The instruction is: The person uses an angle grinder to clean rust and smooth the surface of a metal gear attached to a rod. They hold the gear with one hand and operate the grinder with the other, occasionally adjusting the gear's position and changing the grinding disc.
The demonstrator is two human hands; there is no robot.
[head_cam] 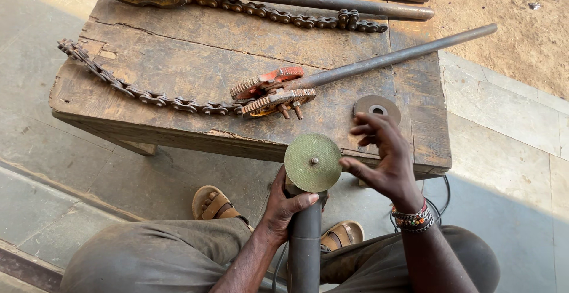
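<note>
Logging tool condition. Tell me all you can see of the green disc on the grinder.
The green disc is round, flat and thin, olive-green with a fine cross-hatched weave, seemingly an abrasive wheel. A small metal nut or spindle end sits at its centre. It is mounted on the head of the grinder, face turned up to the camera, in front of the bench edge. The left hand grips the grinder body just below it; the right hand has a fingertip at its right rim. No chips or cracks show.
</note>
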